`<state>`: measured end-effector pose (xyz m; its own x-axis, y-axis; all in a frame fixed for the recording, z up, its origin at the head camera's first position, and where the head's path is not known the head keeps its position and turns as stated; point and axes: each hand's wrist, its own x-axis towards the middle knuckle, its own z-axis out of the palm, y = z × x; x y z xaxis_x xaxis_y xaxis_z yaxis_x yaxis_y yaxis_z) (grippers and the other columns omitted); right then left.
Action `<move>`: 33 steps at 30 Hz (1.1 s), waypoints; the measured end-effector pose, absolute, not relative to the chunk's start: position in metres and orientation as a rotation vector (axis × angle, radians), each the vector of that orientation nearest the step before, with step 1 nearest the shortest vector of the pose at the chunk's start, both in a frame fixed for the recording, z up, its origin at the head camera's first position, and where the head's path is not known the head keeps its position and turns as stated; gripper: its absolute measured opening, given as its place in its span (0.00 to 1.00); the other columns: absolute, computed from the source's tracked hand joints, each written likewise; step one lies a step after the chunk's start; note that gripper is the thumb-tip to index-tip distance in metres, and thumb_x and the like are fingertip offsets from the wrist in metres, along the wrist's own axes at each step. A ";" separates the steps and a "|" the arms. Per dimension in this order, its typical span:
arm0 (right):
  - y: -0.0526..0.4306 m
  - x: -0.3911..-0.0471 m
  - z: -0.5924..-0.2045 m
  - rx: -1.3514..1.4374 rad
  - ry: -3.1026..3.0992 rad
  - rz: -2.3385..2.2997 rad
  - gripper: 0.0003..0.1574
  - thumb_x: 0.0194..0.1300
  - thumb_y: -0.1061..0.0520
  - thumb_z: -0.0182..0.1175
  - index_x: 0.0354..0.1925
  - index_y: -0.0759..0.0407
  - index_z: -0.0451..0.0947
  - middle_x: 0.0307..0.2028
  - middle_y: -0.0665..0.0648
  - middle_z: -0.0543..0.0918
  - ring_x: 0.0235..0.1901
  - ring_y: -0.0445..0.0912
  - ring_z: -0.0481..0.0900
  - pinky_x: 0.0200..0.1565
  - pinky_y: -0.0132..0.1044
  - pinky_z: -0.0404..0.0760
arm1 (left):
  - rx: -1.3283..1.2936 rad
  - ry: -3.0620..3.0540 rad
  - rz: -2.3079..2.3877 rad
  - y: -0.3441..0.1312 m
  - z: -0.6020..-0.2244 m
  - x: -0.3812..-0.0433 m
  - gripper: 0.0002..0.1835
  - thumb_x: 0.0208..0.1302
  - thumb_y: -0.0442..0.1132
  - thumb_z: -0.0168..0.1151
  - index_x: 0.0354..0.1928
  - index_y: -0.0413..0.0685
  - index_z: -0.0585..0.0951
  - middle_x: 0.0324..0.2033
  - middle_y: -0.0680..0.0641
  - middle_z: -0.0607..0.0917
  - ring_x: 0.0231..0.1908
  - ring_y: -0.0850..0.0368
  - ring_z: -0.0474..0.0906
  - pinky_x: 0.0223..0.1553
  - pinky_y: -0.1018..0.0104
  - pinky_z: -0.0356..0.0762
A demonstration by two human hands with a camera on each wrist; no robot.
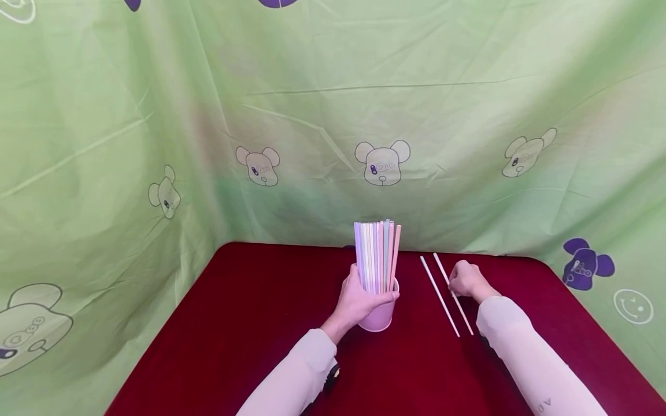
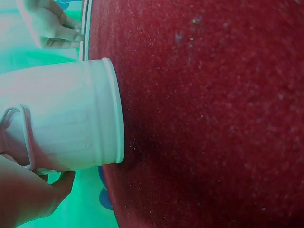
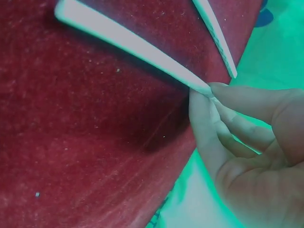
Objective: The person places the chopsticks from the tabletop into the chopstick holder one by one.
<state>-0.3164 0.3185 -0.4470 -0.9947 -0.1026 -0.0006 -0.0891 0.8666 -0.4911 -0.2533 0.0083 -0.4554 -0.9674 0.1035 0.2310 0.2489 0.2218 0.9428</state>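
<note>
My left hand (image 1: 359, 297) grips a pink cup (image 1: 377, 319), fingers behind it and thumb across its front. In the left wrist view, the cup (image 2: 66, 114) shows a raised loop on its side, beside my left hand (image 2: 28, 192). Pastel chopsticks (image 1: 372, 254) in purple, white, pink and blue-green stand packed upright in it. To the right, my right hand (image 1: 467, 280) pinches a pale chopstick (image 1: 464, 316) between thumb and forefinger, close over the table. A second pale chopstick (image 1: 441, 299) lies nearly parallel on its left, with ridges by one end in the right wrist view.
A dark red cloth (image 1: 260, 323) covers the table. Green fabric (image 1: 312, 115) with printed bear heads hangs behind the table and along its sides, near the far edge. The loose chopsticks lie between the cup and my right forearm (image 1: 531, 352).
</note>
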 end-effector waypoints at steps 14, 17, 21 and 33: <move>0.321 -0.309 -0.434 -0.101 2.938 -1.190 0.06 0.57 0.70 0.64 0.34 0.76 0.83 0.24 0.61 0.88 0.23 0.43 0.87 0.31 0.33 0.85 | -0.347 -2.351 -1.872 0.008 -0.455 -0.253 0.44 0.42 0.53 0.85 0.60 0.54 0.70 0.48 0.55 0.84 0.46 0.62 0.82 0.49 0.59 0.81; 0.313 -0.306 -0.420 -0.112 2.902 -1.327 0.10 0.62 0.70 0.63 0.40 0.80 0.81 0.30 0.66 0.89 0.25 0.43 0.87 0.33 0.34 0.86 | -0.346 -2.349 -1.882 0.008 -0.455 -0.253 0.44 0.42 0.53 0.85 0.60 0.54 0.70 0.47 0.56 0.84 0.46 0.62 0.82 0.49 0.59 0.81; 0.298 -0.302 -0.397 -0.170 2.889 -1.515 0.15 0.66 0.69 0.65 0.46 0.82 0.78 0.35 0.71 0.88 0.28 0.44 0.88 0.34 0.32 0.86 | -0.346 -2.351 -1.878 0.008 -0.455 -0.253 0.44 0.42 0.53 0.85 0.60 0.54 0.70 0.47 0.56 0.84 0.46 0.61 0.82 0.49 0.59 0.80; 0.245 -0.281 -0.341 -0.440 3.112 -1.780 0.17 0.64 0.64 0.70 0.48 0.75 0.82 0.39 0.72 0.87 0.31 0.25 0.82 0.36 0.19 0.78 | -0.341 -2.365 -1.851 0.008 -0.456 -0.255 0.44 0.42 0.54 0.85 0.59 0.53 0.70 0.47 0.55 0.84 0.45 0.62 0.82 0.48 0.60 0.81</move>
<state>-0.2809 0.2449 -0.3413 -0.8635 0.0248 0.5037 -0.4216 0.5124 -0.7481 -0.2546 0.0083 -0.4563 -0.9676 0.1032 0.2305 0.2485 0.2275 0.9415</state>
